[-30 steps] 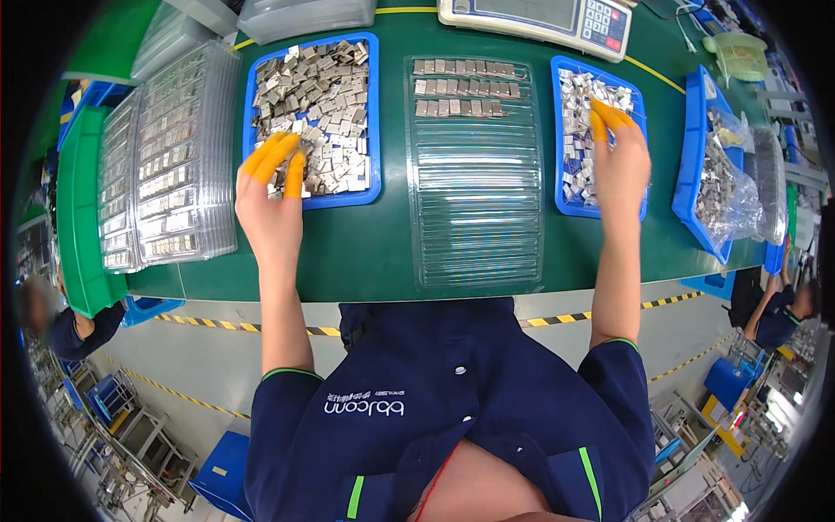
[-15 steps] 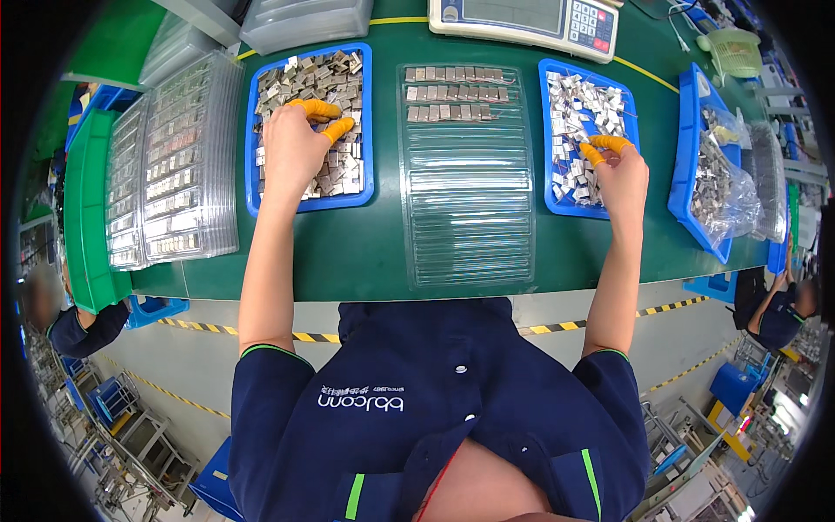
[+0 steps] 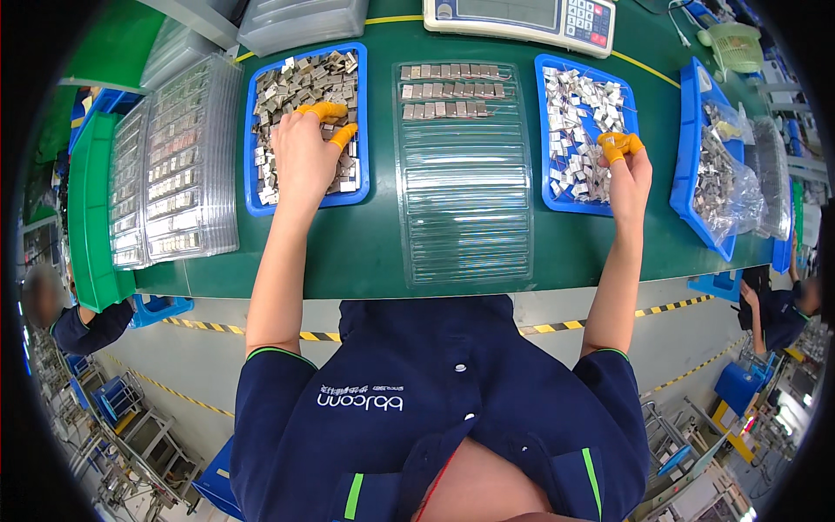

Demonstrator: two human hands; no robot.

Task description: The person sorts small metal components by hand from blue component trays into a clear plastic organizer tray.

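My left hand (image 3: 303, 155), with yellow finger covers on thumb and forefinger, rests over a blue tray (image 3: 364, 122) heaped with small silvery metal pieces (image 3: 300, 83). Its thumb and forefinger are apart, and nothing shows between them. On the right, my right hand (image 3: 628, 165), also in yellow finger covers, pinches at the edge of a second blue tray (image 3: 543, 148). That tray holds small white and silvery pieces with thin leads (image 3: 570, 113). Whatever sits in the pinch is too small to name. Between the hands lies a clear ribbed plastic tray (image 3: 465, 217), with three rows of metal pieces (image 3: 452, 90) at its far end.
Stacked clear trays (image 3: 178, 174) with parts stand at left beside a green bin (image 3: 91, 209). A scale (image 3: 522, 22) sits at the back. At right, a tilted blue tray (image 3: 687, 165) holds bagged parts. Other people (image 3: 778, 309) work at both sides.
My right hand has shifted right and its fingertips have drawn together away from the pile. My left hand has moved slightly right and nearer to me over its tray.
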